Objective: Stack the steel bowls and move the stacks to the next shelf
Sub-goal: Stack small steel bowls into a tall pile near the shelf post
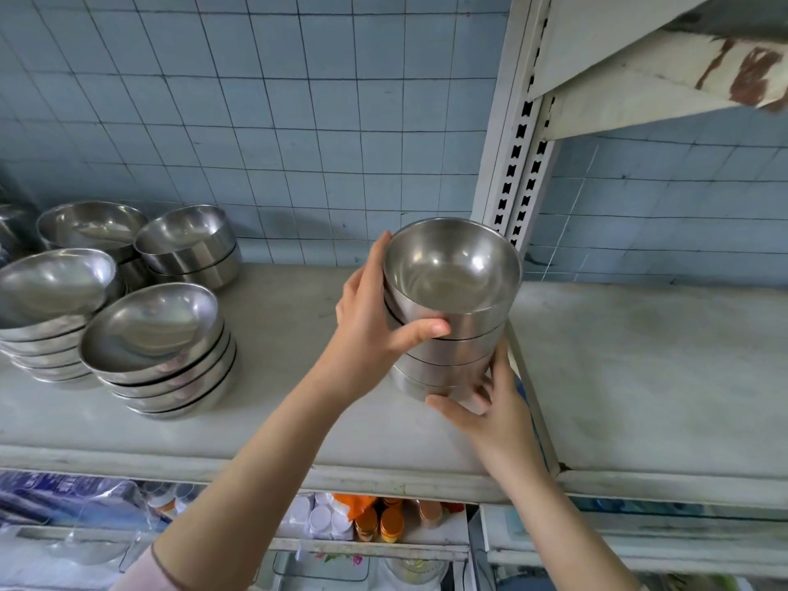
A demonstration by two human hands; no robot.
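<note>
Pale blue tiled wall (264,104), slotted white metal upright (518,164), rust-stained upper shelf (648,66), soft daylight

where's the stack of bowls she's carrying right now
In the head view, the held stack of bowls is centre-right, gripped between the left hand and right hand, just in front of the slotted shelf post dividing the two shelves.

Both hands — left hand (375,322), right hand (490,413) — grip a bowl stack (452,309) above the shelf (277,377).
</note>
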